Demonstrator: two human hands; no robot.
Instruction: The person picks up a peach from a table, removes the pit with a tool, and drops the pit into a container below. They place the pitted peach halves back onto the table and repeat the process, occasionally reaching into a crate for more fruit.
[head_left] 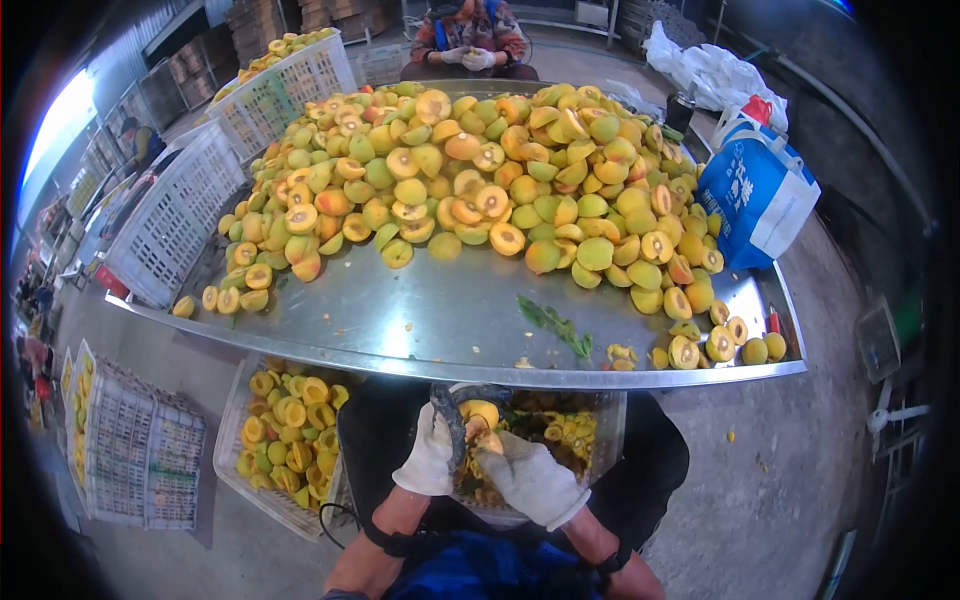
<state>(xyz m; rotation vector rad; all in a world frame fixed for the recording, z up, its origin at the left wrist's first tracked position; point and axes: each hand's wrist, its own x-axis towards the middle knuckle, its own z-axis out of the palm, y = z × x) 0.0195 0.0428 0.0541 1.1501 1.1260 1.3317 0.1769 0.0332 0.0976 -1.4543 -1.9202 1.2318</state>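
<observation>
Low in front of me, below the table edge, my left hand (432,445), in a white glove with dark fingers, is closed around a yellow peach half (482,411). My right hand (532,478), in a greyish-white glove, meets it from the right with curled fingers. A pale fruit piece (488,441) shows at its fingertips; whether it also grips a tool is hidden. Beneath both hands stands a crate (610,440) with fruit scraps. On the metal table (400,310) lies a large heap of halved peaches (440,170), many with stones showing.
To my lower left a crate of hollowed peach halves (290,425) sits on the floor. White crates (180,215) flank the table's left side. A blue-and-white bag (755,195) hangs at the right edge. Green leaves (555,325) lie on the metal. Opposite sits a gloved person (470,40).
</observation>
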